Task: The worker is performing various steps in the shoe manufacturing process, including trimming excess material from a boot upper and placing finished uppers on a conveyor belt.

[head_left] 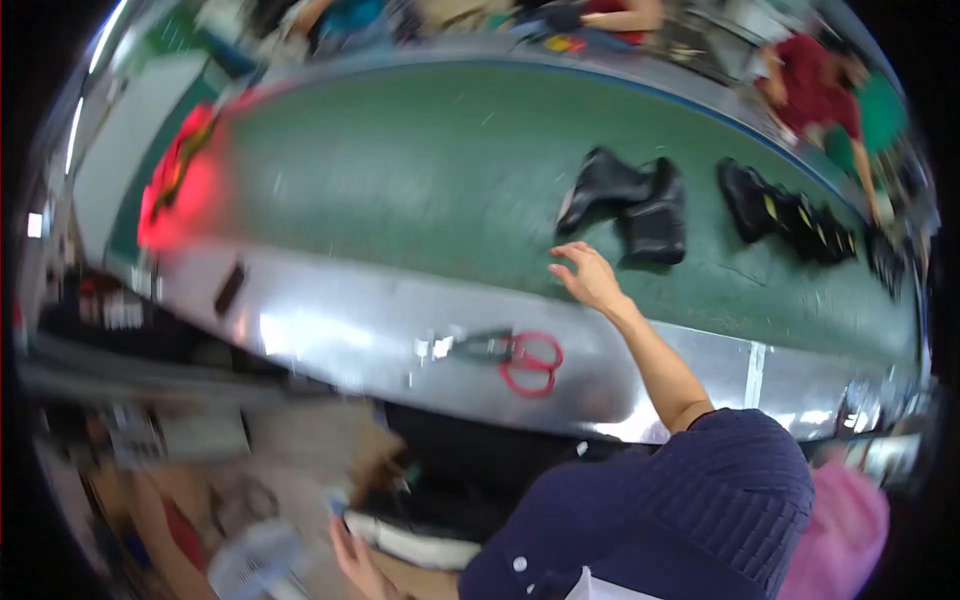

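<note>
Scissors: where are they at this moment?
In the head view, the scissors lie just below the picture's centre, on the metal ledge along the near side of the green surface, below and left of the right hand.

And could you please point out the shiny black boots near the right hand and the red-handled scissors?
Shiny black boots [656, 228], head view: side of the right one.
Red-handled scissors [507, 347], head view: near the pivot.

I saw open room on the green surface [400, 170] leftward; black boots [655, 218] blocked the right hand [586, 274] just ahead.
</note>
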Tool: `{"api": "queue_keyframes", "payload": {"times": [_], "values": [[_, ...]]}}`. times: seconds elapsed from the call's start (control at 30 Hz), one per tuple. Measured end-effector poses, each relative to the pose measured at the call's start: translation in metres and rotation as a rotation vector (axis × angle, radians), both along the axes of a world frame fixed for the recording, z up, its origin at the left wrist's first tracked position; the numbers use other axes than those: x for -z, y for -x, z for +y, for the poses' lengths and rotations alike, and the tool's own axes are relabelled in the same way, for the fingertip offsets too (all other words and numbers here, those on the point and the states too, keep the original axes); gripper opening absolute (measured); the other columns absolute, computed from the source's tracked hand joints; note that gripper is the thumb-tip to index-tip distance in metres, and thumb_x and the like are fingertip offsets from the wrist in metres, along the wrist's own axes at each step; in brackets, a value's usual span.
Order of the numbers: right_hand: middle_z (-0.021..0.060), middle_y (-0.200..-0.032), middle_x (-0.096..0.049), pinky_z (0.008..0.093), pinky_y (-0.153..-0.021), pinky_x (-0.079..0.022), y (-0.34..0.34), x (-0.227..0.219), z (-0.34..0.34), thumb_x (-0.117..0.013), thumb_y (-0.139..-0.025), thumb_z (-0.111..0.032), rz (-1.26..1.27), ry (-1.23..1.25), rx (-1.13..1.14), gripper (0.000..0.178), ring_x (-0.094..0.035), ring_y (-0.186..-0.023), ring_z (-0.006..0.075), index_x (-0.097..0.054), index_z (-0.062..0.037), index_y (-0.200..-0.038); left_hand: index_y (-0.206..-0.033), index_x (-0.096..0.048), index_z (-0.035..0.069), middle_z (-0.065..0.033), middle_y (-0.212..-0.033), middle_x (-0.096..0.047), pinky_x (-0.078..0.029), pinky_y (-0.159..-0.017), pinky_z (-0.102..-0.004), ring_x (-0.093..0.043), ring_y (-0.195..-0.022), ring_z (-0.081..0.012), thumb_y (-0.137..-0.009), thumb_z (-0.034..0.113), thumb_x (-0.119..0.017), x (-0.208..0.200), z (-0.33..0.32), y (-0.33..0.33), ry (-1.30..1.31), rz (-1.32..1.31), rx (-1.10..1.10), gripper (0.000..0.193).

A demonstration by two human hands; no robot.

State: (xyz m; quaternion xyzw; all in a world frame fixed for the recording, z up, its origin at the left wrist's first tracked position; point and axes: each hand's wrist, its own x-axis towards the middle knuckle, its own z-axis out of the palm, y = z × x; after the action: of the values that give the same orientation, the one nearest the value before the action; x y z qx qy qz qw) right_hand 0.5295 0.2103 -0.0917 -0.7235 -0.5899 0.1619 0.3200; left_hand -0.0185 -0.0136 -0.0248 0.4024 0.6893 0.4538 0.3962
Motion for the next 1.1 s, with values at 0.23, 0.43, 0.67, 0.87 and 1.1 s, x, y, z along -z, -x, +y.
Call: {"api": "queue_keyframes", "payload": {"times": [0.23,0.43,0.67,0.87,1.1], "values": [[0.012,-0.112,-0.057,0.0431,-0.088,-0.044,0.163,-0.002,-0.033,-0.081,-0.071,-0.022,-0.162,0.0,-0.423,0.043,-0.056,-0.104,0.0327,-0.057,-0.0078,-0.103,-0.144,-0.039,0.0,-0.0188,-0.145,-0.042,-0.036,-0.108,-0.0417,-0.042,-0.134,-0.0304,-0.099,0.02,-0.054,-0.046,-0.026,-0.047,-0.028,-0.291,-0.238,0.052],[0.0144,-0.11,-0.059,0.0429,-0.091,-0.045,0.142,0.002,-0.031,-0.074,-0.079,-0.031,-0.086,0.067,-0.38,0.043,-0.057,-0.104,0.0328,-0.058,-0.0073,-0.111,-0.144,-0.036,0.0,-0.0221,-0.143,-0.043,-0.038,-0.107,-0.0443,-0.046,-0.13,-0.0341,-0.101,0.028,-0.049,-0.001,-0.091,-0.033,0.07,-0.351,-0.386,0.053],[0.0204,-0.121,-0.059,0.0402,-0.095,-0.045,-0.027,0.031,0.01,-0.074,-0.077,-0.049,0.561,-0.014,0.575,0.081,-0.058,-0.112,0.0301,-0.043,-0.0048,-0.137,-0.143,-0.039,0.0,-0.0197,-0.141,-0.046,-0.041,-0.103,-0.043,-0.048,-0.126,-0.0312,-0.099,0.026,-0.055,-0.02,-0.032,-0.019,0.147,-0.251,-0.132,0.054],[0.0349,-0.12,-0.057,0.0442,-0.098,-0.045,-0.056,0.032,0.084,-0.075,-0.07,-0.047,0.195,0.191,0.744,0.12,-0.056,-0.114,0.0452,-0.003,0.0125,-0.146,-0.14,-0.042,-0.003,-0.0261,-0.137,-0.046,-0.049,-0.096,-0.0416,-0.052,-0.121,-0.0335,-0.096,0.022,-0.059,-0.051,0.002,-0.018,0.128,-0.117,-0.084,0.054],[0.035,-0.1,-0.064,0.0471,-0.087,-0.05,-0.039,0.046,0.05,-0.073,-0.07,-0.035,0.066,0.145,0.539,0.108,-0.063,-0.095,0.0476,-0.011,0.0133,-0.145,-0.14,-0.044,-0.001,-0.0199,-0.137,-0.047,-0.046,-0.101,-0.0416,-0.05,-0.121,-0.0331,-0.095,0.015,-0.058,-0.021,-0.018,-0.019,0.165,-0.113,-0.213,0.05]]}}
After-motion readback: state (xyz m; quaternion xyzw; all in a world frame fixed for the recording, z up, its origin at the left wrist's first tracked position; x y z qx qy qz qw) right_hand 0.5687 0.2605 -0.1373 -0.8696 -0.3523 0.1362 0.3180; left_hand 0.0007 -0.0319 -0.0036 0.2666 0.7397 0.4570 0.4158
